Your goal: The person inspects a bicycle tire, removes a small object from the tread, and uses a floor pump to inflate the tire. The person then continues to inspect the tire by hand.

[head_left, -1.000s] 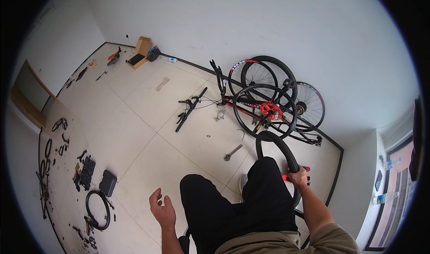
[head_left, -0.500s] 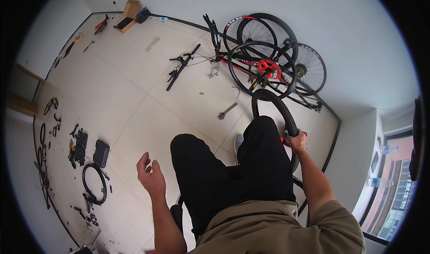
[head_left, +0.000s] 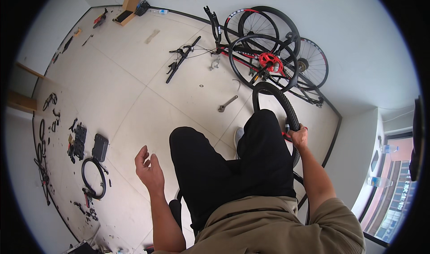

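Nearest, at lower left, find the left hand raised above the floor, thumb apart from loosely bent fingers, holding nothing. Across the black trousers, see the right hand clamped on the black knobby tyre, back of the hand showing; cannot tell how far the fingertips reach round the hidden side. Find the tyre beside the right knee, with the top curve just beyond it and the lower part partly covered by the leg and hand.

For a steady hold, best to wrap thumb and fingers fully round the tyre rather than pinch the tread, and to let the leg brace it from the side. Before any turning or lifting, probably wise to bring the free left hand to the opposite side, so as not to load one wrist alone. Mind also the small clearance beyond the tyre.

Farther out on the floor, note the adjustable wrench, then the handlebar, and beyond the tyre, near the wall, the red-and-black bicycle frame among loose wheels.
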The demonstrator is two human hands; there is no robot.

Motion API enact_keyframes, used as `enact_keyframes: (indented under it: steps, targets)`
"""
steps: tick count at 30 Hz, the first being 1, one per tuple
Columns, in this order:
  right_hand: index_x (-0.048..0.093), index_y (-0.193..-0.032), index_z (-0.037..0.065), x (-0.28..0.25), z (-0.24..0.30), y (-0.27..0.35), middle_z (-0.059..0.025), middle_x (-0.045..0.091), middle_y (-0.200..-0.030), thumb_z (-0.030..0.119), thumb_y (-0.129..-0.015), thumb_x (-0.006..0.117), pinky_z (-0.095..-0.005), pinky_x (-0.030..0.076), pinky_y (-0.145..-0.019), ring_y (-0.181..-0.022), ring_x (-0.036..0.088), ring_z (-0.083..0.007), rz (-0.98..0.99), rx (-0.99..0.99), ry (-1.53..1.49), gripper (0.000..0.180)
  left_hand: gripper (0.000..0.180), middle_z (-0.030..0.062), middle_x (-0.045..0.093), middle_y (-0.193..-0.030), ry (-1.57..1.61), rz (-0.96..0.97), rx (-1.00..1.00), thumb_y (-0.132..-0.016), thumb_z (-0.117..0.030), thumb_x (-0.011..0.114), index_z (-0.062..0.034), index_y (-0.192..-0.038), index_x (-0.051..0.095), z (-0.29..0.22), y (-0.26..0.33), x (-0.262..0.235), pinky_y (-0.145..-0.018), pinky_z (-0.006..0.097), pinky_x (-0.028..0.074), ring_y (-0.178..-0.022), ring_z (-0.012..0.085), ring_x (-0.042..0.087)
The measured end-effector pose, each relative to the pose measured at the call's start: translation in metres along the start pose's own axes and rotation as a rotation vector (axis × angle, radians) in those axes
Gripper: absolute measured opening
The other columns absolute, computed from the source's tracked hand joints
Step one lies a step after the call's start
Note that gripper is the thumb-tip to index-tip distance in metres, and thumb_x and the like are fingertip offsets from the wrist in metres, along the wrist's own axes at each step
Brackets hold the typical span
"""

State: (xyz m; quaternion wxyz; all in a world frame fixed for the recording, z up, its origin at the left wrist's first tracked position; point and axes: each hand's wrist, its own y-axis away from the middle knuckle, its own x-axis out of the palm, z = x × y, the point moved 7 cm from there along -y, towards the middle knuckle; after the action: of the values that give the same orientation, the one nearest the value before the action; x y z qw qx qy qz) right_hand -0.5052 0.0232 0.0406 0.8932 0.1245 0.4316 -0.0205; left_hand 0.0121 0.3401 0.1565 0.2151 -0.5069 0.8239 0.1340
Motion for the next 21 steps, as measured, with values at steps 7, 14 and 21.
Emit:
enact_keyframes:
  steps: [7,14,21]
  targets:
    - [0.066,-0.1,-0.006,-0.003,0.004,0.003,-0.0173,0.069,-0.082,0.018,-0.064,0.07,-0.0394,0.053,-0.077,-0.075,0.066,-0.0273,0.014,0.011,-0.004,0.044,0.038,0.0106,0.062,-0.127,0.016,-0.004,0.026,-0.092,-0.007,0.059,-0.0024,-0.13,0.06,0.003,-0.001,0.001,-0.096,0.039,0.047,-0.114,0.0227,0.058]
    - [0.067,-0.111,0.0,-0.002,0.001,0.0,-0.0188,0.073,-0.092,0.02,-0.067,0.071,-0.0408,0.054,-0.083,-0.086,0.071,-0.0325,0.042,0.039,0.078,0.049,0.039,0.0101,0.062,-0.128,0.007,0.005,0.013,-0.092,-0.007,0.059,-0.0031,-0.131,0.06,0.005,-0.001,0.001,-0.096,0.038,0.047,-0.115,0.0225,0.058]
    - [0.067,-0.111,0.0,0.0,-0.001,0.001,-0.0187,0.072,-0.091,0.02,-0.066,0.07,-0.04,0.054,-0.081,-0.084,0.07,-0.032,0.032,0.045,0.055,0.049,0.042,0.0099,0.061,-0.127,0.001,-0.005,0.023,-0.09,-0.003,0.058,-0.0037,-0.131,0.059,0.002,0.001,-0.001,-0.092,0.036,0.048,-0.107,0.0201,0.058]
